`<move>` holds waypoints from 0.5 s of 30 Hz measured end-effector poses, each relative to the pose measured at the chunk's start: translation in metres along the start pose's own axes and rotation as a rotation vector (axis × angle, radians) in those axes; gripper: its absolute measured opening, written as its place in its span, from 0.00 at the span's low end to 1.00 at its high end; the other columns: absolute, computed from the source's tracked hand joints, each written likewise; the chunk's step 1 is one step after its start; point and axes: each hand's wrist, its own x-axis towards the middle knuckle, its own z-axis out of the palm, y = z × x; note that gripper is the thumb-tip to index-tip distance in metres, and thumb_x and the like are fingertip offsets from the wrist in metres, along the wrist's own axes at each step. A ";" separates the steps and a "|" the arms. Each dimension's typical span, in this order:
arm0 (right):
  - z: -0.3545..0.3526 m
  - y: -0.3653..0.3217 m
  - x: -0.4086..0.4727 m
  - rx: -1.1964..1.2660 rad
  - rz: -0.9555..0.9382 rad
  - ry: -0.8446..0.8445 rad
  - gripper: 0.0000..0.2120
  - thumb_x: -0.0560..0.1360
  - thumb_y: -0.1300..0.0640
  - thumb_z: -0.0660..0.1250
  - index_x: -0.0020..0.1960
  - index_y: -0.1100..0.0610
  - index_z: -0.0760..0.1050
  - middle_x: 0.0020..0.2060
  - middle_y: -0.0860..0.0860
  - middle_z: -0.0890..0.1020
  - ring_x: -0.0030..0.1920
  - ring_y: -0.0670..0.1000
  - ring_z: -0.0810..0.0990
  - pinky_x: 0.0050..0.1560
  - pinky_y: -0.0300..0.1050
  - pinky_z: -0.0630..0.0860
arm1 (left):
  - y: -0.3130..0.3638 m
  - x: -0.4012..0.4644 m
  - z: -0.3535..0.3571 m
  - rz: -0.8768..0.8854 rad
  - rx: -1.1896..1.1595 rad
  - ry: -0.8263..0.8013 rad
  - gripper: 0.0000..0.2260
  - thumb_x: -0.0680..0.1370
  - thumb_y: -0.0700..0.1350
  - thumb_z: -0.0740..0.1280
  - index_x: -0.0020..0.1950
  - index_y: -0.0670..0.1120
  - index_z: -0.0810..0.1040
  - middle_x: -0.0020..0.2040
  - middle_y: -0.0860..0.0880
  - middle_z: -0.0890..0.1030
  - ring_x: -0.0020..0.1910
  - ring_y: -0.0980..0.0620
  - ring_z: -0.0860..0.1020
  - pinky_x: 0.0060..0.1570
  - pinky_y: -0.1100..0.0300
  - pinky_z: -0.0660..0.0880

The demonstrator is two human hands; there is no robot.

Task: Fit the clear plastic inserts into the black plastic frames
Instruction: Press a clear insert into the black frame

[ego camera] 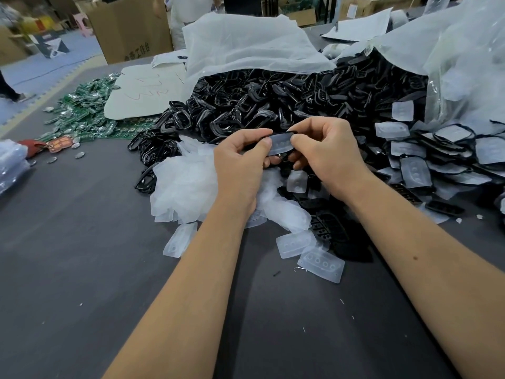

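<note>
Hands: left hand (240, 162) and right hand (325, 151) together pinch one clear insert (280, 143) in a black frame (284, 155).
Counter (82, 242): loose inserts heaped beneath.

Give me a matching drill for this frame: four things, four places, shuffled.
Things:
1. green circuit boards
2. loose clear inserts
3. black frames
4. insert being fitted

Places:
A. spilling from the white bag at the back
B. pinched between left hand and right hand
C. heaped far left on the table
D. piled under the left wrist

Pairs: 1-C, 2-D, 3-A, 4-B
</note>
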 end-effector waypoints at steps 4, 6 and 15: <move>-0.009 0.000 -0.002 -0.334 -0.337 -0.047 0.09 0.76 0.58 0.75 0.56 0.57 0.81 0.47 0.52 0.83 0.41 0.51 0.83 0.46 0.43 0.80 | 0.002 0.001 -0.002 -0.033 -0.017 0.033 0.07 0.79 0.31 0.69 0.49 0.40 0.85 0.31 0.50 0.81 0.27 0.55 0.77 0.35 0.60 0.79; -0.009 0.000 -0.002 -0.289 -0.314 -0.068 0.12 0.76 0.56 0.76 0.57 0.57 0.81 0.48 0.52 0.82 0.42 0.51 0.83 0.44 0.43 0.80 | 0.002 0.001 -0.002 -0.036 -0.025 0.035 0.08 0.79 0.31 0.68 0.49 0.40 0.85 0.31 0.50 0.81 0.27 0.54 0.77 0.35 0.60 0.79; -0.005 0.004 0.000 0.037 -0.008 -0.075 0.05 0.80 0.66 0.69 0.48 0.60 0.82 0.31 0.49 0.83 0.31 0.49 0.83 0.28 0.40 0.77 | 0.001 -0.001 -0.001 0.034 0.025 -0.016 0.11 0.81 0.31 0.67 0.49 0.44 0.86 0.41 0.43 0.82 0.31 0.54 0.76 0.36 0.64 0.77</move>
